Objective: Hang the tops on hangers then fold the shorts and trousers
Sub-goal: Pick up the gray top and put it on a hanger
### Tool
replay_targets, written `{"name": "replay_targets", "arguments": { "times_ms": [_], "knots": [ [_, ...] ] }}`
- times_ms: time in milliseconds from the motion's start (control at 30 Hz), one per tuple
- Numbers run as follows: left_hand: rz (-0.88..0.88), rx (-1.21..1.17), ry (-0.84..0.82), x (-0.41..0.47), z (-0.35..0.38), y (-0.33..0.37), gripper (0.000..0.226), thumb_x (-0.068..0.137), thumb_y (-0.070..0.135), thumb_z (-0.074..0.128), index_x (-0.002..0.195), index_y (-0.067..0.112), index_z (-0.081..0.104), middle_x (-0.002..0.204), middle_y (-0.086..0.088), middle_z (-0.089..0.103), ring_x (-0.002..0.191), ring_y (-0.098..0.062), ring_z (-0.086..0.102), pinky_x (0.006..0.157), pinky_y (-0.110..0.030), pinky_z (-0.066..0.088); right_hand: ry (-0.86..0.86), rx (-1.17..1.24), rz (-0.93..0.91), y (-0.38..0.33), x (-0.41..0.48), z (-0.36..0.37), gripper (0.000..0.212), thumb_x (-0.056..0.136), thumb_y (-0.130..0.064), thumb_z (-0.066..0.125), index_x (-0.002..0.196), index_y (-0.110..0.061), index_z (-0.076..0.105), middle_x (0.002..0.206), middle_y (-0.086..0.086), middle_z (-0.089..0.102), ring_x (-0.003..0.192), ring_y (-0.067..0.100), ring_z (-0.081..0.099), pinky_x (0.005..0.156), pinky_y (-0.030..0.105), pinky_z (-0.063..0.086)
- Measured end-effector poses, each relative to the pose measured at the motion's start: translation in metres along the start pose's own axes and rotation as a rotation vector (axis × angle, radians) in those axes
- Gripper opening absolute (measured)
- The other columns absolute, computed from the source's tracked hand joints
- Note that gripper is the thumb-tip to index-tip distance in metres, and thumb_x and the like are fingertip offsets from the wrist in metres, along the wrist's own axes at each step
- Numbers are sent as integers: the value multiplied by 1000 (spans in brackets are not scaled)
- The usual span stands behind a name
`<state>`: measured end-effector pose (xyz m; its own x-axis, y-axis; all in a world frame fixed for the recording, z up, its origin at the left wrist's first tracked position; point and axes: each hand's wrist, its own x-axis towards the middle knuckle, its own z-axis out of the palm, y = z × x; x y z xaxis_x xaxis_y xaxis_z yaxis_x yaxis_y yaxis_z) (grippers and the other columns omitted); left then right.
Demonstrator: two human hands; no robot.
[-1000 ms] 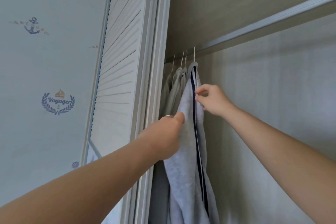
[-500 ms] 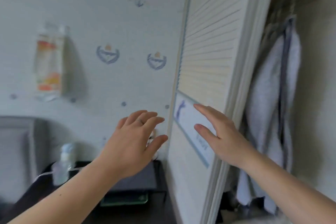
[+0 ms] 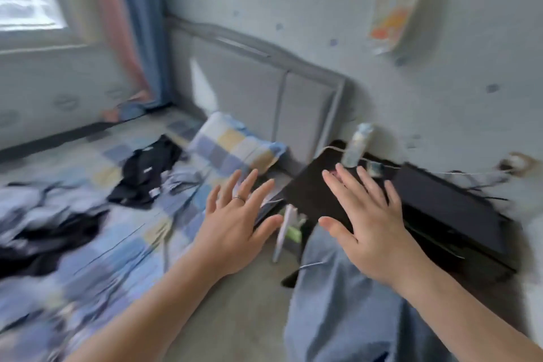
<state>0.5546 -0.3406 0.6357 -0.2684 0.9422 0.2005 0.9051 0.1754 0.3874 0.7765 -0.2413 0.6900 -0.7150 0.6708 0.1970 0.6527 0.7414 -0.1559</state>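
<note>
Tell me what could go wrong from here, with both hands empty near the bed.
1. The right hand is spread in front of the nightstand; a careless sweep might topple the bottle or snag the cable there.
2. The clothes on the bed lie crumpled, dark and pale together; the left hand may grab several at once or drag some off the edge.

Both arms reach forward; left hand (image 3: 235,223) and right hand (image 3: 370,220) empty, palms down, fingers spread
</note>
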Motion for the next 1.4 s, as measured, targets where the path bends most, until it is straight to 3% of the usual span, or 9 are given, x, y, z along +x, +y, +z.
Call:
{"name": "replay_targets", "arguments": {
  "times_ms": [133,367,533,700,1033,1167,1300,1400],
  "knots": [
    [-246,45,-39,-62,6,-83,81,84,83,0,157,47,3,168,13,-5,152,-14,-19,122,-45,-9,-159,77,-142,-75,30,73,74,87,-75,11,156,-49,3,167,-18,2,154,16,-1,120,50,-6],
    [-669,19,-79,-147,9,-190,84,80,84,-1,156,50,-1,167,12,-11,152,-15,-20,122,-47,-8,-424,178,-349,-167,81,177,66,81,-82,3,139,-66,-25,160,-28,-16,151,7,-17,118,46,-15],
    [-868,-40,-66,-169,5,-258,92,74,87,-4,157,47,3,167,13,-8,152,-13,-17,122,-45,-5,-554,163,-467,-224,134,226,61,85,-80,6,136,-67,-25,163,-25,-15,152,9,-17,119,48,-13],
    [-1001,-69,-15,-170,-13,-330,99,70,92,-11,156,48,5,168,14,-3,153,-12,-14,122,-48,-3,-617,163,-556,-288,206,258,69,92,-72,17,152,-53,-12,165,-22,-11,152,9,-17,120,49,-12],
    [-1146,-79,-7,-146,-45,-455,94,75,89,-2,157,45,12,168,10,5,154,-15,-8,120,-50,1,-652,162,-651,-393,323,314,69,96,-68,23,155,-49,-6,166,-18,-7,152,11,-14,119,50,-11],
    [-1167,-86,-25,-140,-53,-511,77,88,79,13,157,44,14,168,9,7,154,-17,-6,122,-48,2,-682,155,-622,-424,350,339,69,95,-69,21,155,-49,-8,166,-19,-7,152,10,-14,119,50,-12],
    [-1160,-111,-16,-147,-53,-589,92,75,86,3,156,45,17,167,11,10,154,-15,-4,122,-46,4,-662,148,-590,-468,374,382,71,90,-73,13,154,-49,-9,166,-18,-7,152,12,-15,119,51,-12],
    [-1156,-71,-10,-168,-46,-680,88,78,84,7,156,45,19,167,12,12,154,-15,-1,121,-46,6,-614,127,-588,-523,393,440,74,86,-75,8,154,-49,-9,166,-18,-7,153,14,-13,119,51,-11]
  ]
}}
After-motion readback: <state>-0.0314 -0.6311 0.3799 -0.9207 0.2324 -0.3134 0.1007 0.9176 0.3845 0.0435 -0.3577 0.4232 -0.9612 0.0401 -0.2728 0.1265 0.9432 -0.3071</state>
